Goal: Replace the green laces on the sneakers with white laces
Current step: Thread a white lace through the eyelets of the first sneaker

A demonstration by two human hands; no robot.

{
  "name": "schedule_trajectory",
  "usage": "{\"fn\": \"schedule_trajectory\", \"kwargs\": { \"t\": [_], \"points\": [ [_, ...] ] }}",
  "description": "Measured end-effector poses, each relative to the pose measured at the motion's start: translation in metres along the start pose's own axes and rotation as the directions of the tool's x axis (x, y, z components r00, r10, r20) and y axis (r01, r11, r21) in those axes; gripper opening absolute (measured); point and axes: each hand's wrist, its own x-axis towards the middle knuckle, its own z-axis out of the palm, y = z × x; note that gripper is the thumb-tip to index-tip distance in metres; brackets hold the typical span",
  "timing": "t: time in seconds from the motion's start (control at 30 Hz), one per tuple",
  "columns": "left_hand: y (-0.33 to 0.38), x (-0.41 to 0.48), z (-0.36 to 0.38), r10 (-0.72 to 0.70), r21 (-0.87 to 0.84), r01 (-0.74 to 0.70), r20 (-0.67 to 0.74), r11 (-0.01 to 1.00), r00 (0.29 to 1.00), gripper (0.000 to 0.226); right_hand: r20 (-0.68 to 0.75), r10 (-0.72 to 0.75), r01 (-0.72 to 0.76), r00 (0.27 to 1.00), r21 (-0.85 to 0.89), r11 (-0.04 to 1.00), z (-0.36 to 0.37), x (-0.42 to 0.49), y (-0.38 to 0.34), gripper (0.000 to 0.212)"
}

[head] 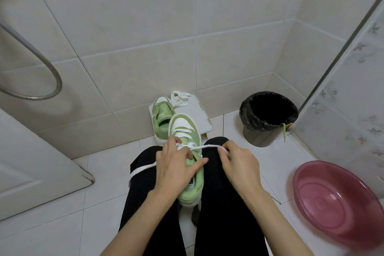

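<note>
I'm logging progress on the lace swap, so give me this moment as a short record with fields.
setting: tiled bathroom floor, person seated
sneaker in work: green sneaker between the knees, partly laced in white
left hand: steadies the sneaker at the eyelets
right hand: pulls the white lace taut to the side
second sneaker: unlaced, on the white board
spare white lace: bundled beside it
green lace: hangs over the bin rim
also: pink basin

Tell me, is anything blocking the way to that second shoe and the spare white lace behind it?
Nothing visible does. The second sneaker sits unlaced on the white board, with the spare white lace loose beside it. Only the sneaker on the lap, held by the left hand and right hand, lies nearer.
</note>
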Motion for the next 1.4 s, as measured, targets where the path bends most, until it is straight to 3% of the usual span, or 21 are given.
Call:
{"fn": "schedule_trajectory", "kwargs": {
  "t": [0.13,0.3,0.47,0.67,0.83,0.97,1.1,1.17,1.23,1.4],
  "points": [
    [0.007,0.005,0.011,-0.105,0.020,0.104,0.055,0.994,0.993,0.035,-0.011,-0.050,0.050,0.999,0.036,0.998,0.002,0.001,-0.003,0.022],
    [0.002,0.009,0.010,-0.180,-0.228,0.215,0.164,0.950,0.970,0.011,-0.018,-0.027,0.028,0.999,0.092,0.995,0.001,0.002,0.002,0.015],
    [-0.004,0.012,0.011,-0.139,-0.211,0.178,0.187,0.961,0.972,0.016,-0.019,0.061,-0.060,0.998,0.066,0.996,-0.001,0.001,0.020,0.014],
    [-0.005,0.009,0.017,-0.085,-0.215,0.099,0.076,0.972,0.994,0.023,0.033,0.072,-0.075,0.997,0.107,0.991,0.004,-0.017,0.060,0.014],
    [-0.004,0.005,0.017,-0.036,-0.171,0.036,0.000,0.985,0.999,0.030,0.133,0.221,-0.243,0.966,0.191,0.951,0.019,-0.026,0.085,0.017],
    [0.000,0.005,0.014,-0.059,-0.134,0.060,0.013,0.989,0.998,0.029,0.250,0.415,-0.483,0.875,0.380,0.789,0.025,-0.030,0.106,0.018],
    [-0.005,0.003,0.003,-0.026,-0.309,0.024,-0.004,0.951,1.000,0.014,0.447,0.514,-0.678,0.732,0.558,0.479,0.021,-0.037,0.120,0.024],
    [-0.009,0.003,-0.005,-0.022,-0.356,0.013,-0.019,0.934,1.000,0.008,0.503,0.532,-0.705,0.681,0.646,0.292,0.011,-0.037,0.118,0.030],
    [-0.013,0.004,-0.011,-0.018,-0.361,0.011,-0.015,0.933,1.000,0.005,0.496,0.516,-0.651,0.698,0.740,0.169,-0.002,-0.030,0.107,0.034],
    [-0.016,0.003,-0.012,-0.018,-0.229,0.017,-0.002,0.973,1.000,0.006,0.373,0.358,-0.463,0.856,0.861,0.210,-0.024,-0.015,0.048,0.035]
  ]
}}
